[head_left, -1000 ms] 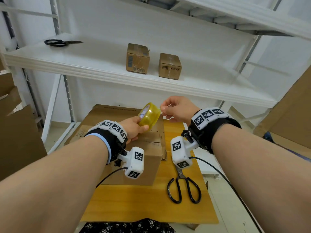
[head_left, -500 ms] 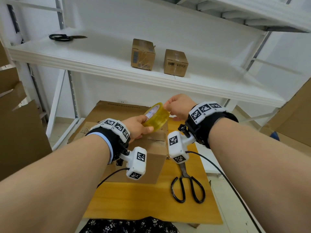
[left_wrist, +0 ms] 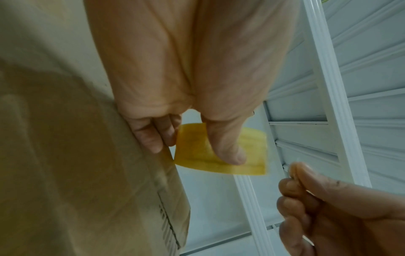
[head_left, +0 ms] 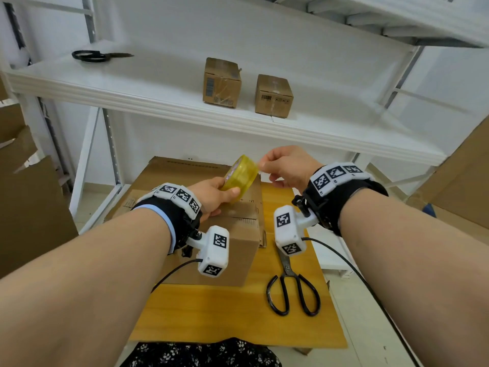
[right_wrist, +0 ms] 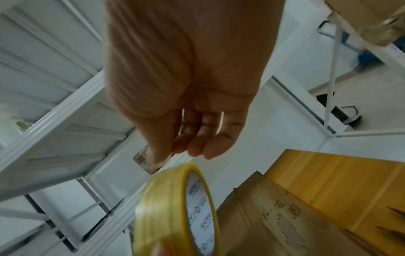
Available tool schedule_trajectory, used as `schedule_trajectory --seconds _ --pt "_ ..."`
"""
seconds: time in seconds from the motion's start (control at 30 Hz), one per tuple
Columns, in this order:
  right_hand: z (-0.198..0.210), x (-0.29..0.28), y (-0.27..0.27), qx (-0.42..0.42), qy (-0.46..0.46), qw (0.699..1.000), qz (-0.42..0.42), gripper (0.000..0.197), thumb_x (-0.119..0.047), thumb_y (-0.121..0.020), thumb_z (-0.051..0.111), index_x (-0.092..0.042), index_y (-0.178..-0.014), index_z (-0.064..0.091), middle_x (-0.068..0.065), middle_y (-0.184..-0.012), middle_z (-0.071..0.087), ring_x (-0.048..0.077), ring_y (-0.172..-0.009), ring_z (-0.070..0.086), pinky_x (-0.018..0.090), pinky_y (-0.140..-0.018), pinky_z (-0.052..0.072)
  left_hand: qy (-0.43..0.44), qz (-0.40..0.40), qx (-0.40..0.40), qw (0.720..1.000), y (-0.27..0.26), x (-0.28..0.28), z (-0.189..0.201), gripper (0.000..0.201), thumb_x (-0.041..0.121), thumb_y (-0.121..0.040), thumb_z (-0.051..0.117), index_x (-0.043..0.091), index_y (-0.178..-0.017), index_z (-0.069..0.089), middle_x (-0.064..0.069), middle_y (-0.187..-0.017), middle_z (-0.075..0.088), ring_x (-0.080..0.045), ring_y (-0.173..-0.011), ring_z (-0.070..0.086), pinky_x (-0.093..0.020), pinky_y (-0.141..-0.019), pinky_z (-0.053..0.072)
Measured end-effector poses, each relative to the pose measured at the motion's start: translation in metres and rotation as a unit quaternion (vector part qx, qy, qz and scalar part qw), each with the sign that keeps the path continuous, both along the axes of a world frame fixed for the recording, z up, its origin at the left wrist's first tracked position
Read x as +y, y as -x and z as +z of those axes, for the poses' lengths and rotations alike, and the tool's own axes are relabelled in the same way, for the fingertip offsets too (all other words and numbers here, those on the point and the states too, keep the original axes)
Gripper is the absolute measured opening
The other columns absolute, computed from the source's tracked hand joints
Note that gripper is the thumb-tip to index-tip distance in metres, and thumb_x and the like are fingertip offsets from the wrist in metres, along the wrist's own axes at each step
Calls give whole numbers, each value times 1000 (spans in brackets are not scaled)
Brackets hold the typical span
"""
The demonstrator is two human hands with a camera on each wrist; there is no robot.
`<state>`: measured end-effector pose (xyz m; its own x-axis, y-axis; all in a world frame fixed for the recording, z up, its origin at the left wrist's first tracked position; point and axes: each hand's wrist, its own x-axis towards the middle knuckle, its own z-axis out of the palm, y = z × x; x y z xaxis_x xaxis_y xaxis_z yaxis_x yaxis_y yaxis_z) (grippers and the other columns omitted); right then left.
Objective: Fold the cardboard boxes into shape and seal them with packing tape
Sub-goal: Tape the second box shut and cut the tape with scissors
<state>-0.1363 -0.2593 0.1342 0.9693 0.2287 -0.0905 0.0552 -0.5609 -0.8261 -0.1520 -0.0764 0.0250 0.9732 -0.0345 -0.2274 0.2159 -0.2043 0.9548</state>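
My left hand (head_left: 219,192) grips a yellow roll of packing tape (head_left: 241,172) above a folded cardboard box (head_left: 232,242) on the wooden table (head_left: 211,313). The roll (left_wrist: 221,152) shows under my thumb in the left wrist view, and the roll (right_wrist: 175,207) fills the lower part of the right wrist view. My right hand (head_left: 264,165) pinches the clear free end of the tape (right_wrist: 143,160) just right of the roll, thumb against forefinger. The box's top flaps are folded shut under my left wrist.
Black scissors (head_left: 292,290) lie on the table right of the box. Flat cardboard (head_left: 169,170) lies behind the box. A white shelf (head_left: 158,99) above holds two small sealed boxes (head_left: 221,82) (head_left: 274,95) and another pair of scissors (head_left: 98,55). Cardboard sheets lean at left (head_left: 23,202) and right (head_left: 460,186).
My right hand drew in to the roll's edge half a second ago and now sits slightly to the right again, pinching the tape end. The left hand keeps the roll in place.
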Motion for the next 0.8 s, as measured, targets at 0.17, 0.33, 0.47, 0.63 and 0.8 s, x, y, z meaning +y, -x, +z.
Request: schedule_trajectory --seconds 0.17,0.33,0.47,0.63,0.8 --pt "-15 3 7 -27 88 992 86 11 -22 -80 80 -17 -77 71 3 -66 57 15 -58 50 27 -56 47 -28 4 -10 1000 3 -1 0 60 57 -91 55 27 -143 43 -2 -134 56 -20 -118 53 -27 -74 46" --pt "-23 16 12 -112 124 982 90 16 -30 -81 79 -15 -84 73 -3 -69 63 11 -61 53 30 -62 49 -43 -2 -20 999 5 -2 4 55 54 -93 54 24 -138 48 -4 -126 60 -18 -110 54 -28 -75 48" --pt "-24 23 16 -191 195 957 95 13 -28 -85 73 -15 -86 73 -7 -74 65 8 -68 57 25 -65 47 -34 9 -10 999 3 -4 5 42 37 -98 55 23 -137 50 -3 -125 59 -20 -114 53 -26 -73 45" --pt "-20 29 15 -247 272 928 63 10 -27 -84 64 -19 -83 68 -5 -81 68 15 -79 63 31 -70 53 -33 12 0 999 3 -4 5 38 31 -100 54 26 -137 49 -3 -127 60 -22 -120 52 -27 -74 44" --pt "-15 31 11 -248 330 910 46 24 -38 -84 67 -17 -91 59 0 -85 65 21 -83 63 37 -72 54 -33 10 4 999 2 -2 5 37 32 -100 53 28 -137 48 -1 -129 59 -20 -120 52 -26 -73 44"
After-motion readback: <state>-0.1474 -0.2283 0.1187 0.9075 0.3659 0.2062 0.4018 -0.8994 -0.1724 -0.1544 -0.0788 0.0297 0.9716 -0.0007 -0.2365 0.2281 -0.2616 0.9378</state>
